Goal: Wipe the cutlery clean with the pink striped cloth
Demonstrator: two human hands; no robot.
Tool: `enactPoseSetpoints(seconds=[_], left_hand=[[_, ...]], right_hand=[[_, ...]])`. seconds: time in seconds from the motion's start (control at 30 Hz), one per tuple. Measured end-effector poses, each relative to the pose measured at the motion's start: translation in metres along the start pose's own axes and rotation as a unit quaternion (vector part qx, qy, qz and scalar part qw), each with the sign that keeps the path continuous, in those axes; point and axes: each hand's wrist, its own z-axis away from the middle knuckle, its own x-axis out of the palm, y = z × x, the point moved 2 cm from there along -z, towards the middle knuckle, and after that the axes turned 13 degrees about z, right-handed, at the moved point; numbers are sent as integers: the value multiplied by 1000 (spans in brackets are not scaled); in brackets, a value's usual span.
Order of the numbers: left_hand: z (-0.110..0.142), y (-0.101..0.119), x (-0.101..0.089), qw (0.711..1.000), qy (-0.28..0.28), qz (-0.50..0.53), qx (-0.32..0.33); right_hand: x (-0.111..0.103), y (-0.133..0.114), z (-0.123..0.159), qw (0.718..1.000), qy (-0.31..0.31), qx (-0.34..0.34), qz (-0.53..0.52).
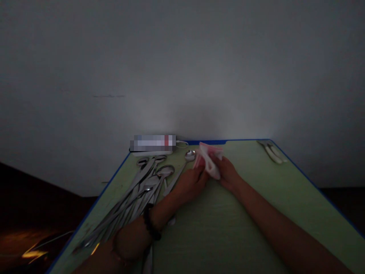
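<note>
A folded pink and white cloth [210, 164] is held up between my two hands over the table. My left hand [191, 183], with a dark bead bracelet at the wrist, pinches its left side. My right hand [228, 173] grips the cloth from the right, fingers partly tucked into its folds. Whether anything lies inside the cloth is hidden. Just left of it a metal spoon [190, 155] rests with its bowl toward the wall, its handle running toward my left hand. A pile of metal spoons and other cutlery [142, 186] spreads beside and under my left forearm.
Two utensils with pale handles [273, 153] lie at the table's far right. A phone-like device [152, 143], its screen blurred out, stands at the back left with a white cable [183, 143]. The pale green table [242, 228] has a blue edge and meets a grey wall [182, 68].
</note>
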Motion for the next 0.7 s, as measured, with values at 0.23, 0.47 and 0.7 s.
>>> enactPoseSetpoints(seconds=[0.23, 0.47, 0.7], left_hand=[[1, -2, -1, 999, -31, -1, -8], [0, 2, -2, 999, -35, -18, -9], [-1, -3, 1, 999, -30, -23, -12]], right_hand=[[-11, -15, -4, 974, 39, -107, 197], [-16, -17, -6, 984, 94, -72, 135], [16, -1, 7, 997, 78, 17, 25]])
